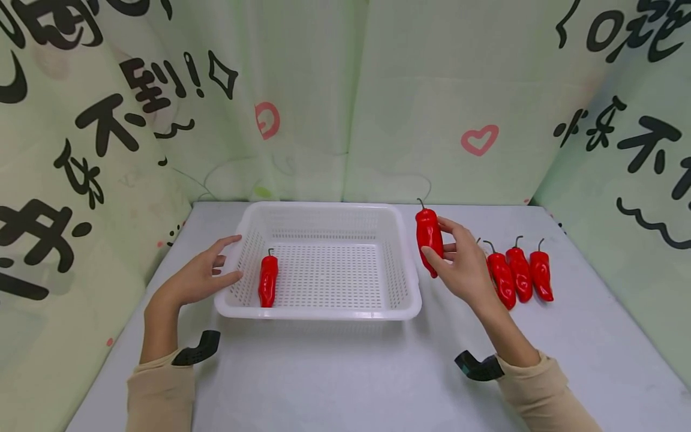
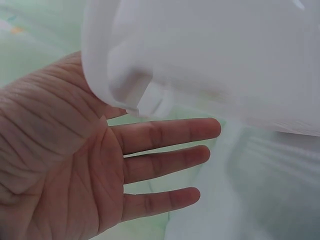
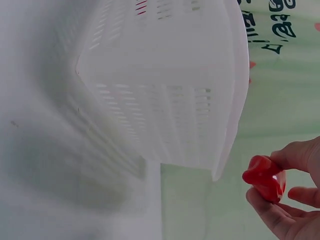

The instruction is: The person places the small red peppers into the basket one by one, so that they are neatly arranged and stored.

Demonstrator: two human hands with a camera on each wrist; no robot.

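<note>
My right hand (image 1: 459, 261) pinches a red chili pepper (image 1: 427, 234) between thumb and fingers, stem up, just beyond the right rim of a white plastic basket (image 1: 324, 314). Seen from the right wrist, the pepper's rounded red end (image 3: 265, 177) points at the camera, with the fingers around its sides. My left hand (image 1: 197, 273) is at the basket's left rim, thumb and forefinger tips right at the edge. In the left wrist view, three fingers (image 2: 165, 135) of that hand extend straight below the basket's corner (image 2: 115, 60), which hides part of the hand. Another red pepper (image 1: 268, 281) lies inside the basket, on its left side.
Several more red peppers (image 1: 520, 273) lie in a row on the white table (image 1: 335, 372), right of my right hand, which partly covers the row. Pale green curtains (image 1: 410, 120) with black writing enclose the table at the back and both sides.
</note>
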